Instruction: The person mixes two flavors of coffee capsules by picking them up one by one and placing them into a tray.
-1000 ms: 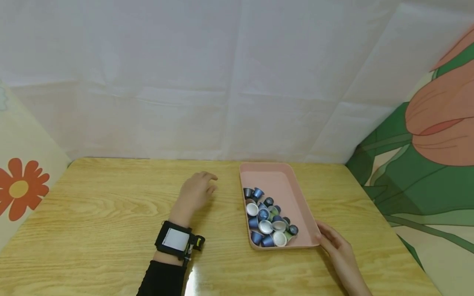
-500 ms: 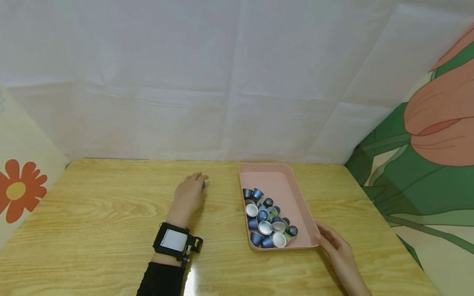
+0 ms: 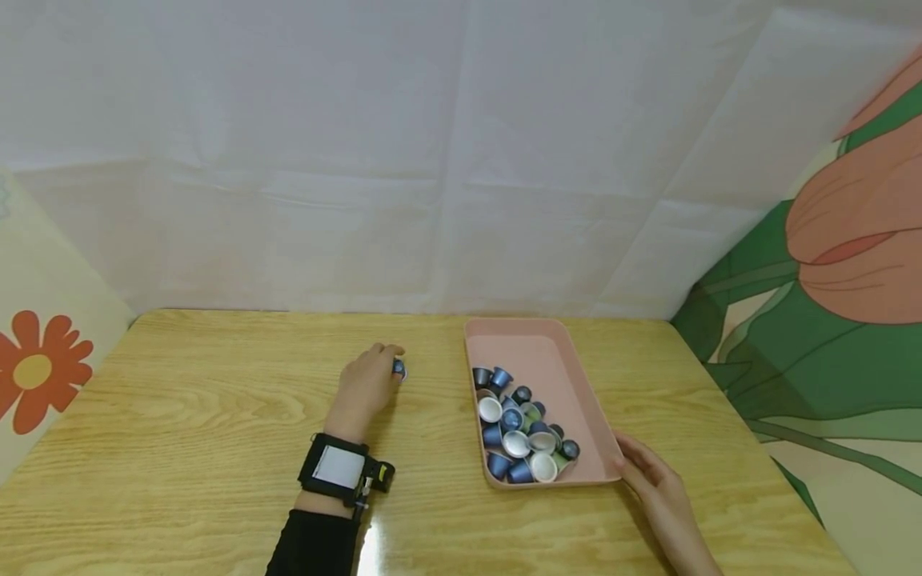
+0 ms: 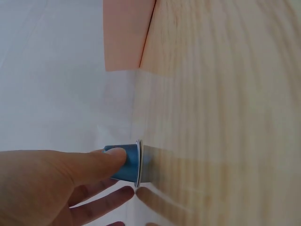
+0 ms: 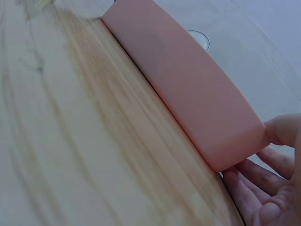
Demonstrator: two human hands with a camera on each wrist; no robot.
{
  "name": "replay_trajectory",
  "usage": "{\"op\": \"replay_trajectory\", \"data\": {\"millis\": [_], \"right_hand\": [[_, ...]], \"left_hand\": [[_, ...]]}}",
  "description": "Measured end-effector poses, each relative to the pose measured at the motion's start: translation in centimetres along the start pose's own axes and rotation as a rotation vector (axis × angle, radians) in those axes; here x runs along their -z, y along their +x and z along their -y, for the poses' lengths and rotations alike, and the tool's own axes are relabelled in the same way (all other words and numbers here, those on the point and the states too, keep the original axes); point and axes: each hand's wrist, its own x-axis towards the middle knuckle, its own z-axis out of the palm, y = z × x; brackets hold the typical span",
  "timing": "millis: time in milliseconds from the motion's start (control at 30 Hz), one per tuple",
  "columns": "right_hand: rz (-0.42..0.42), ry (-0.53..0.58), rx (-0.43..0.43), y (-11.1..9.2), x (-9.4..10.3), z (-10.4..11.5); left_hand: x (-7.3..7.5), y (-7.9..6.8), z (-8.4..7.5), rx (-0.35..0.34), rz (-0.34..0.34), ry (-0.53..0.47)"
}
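My left hand [image 3: 366, 386] pinches a blue coffee capsule [image 3: 399, 368] left of the pink tray. In the left wrist view the thumb lies on the side of the capsule [image 4: 127, 162], whose rim faces the wooden table, right at its surface. Gathered along the left and near sides of the pink tray [image 3: 558, 352] are several capsules [image 3: 512, 418], blue, dark and green, some with silver lids up. At the tray's near right corner my right hand [image 3: 659, 488] holds on. The right wrist view puts the thumb on the tray's rim [image 5: 244, 101], fingers against the corner below.
The wooden table [image 3: 216, 448] ends at a white sheet [image 3: 324, 176] behind. A panel with an orange flower [image 3: 34, 372] stands at the left, one with large tulips and leaves [image 3: 857, 264] at the right. A strapped device [image 3: 342, 470] sits on my left wrist.
My left hand has moved a little left, then slightly nearer, and the blue capsule has come into sight at its fingers. The right hand and the tray stay almost still.
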Motion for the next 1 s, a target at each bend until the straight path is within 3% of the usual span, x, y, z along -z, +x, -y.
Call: {"op": "replay_trajectory", "data": {"millis": [667,767,1000], "right_hand": [[0.009,-0.008,-0.009,0.0,0.0,0.3],[0.01,-0.008,-0.005,0.0,0.0,0.2],[0.011,-0.01,0.007,0.0,0.0,0.3]], "left_hand": [[0.7,0.3,-1.3,0.005,-0.038,-0.11],[0.9,0.3,-1.6,-0.029,-0.038,-0.129],[1.3,0.3,-3.1,-0.147,0.059,-0.142]]}}
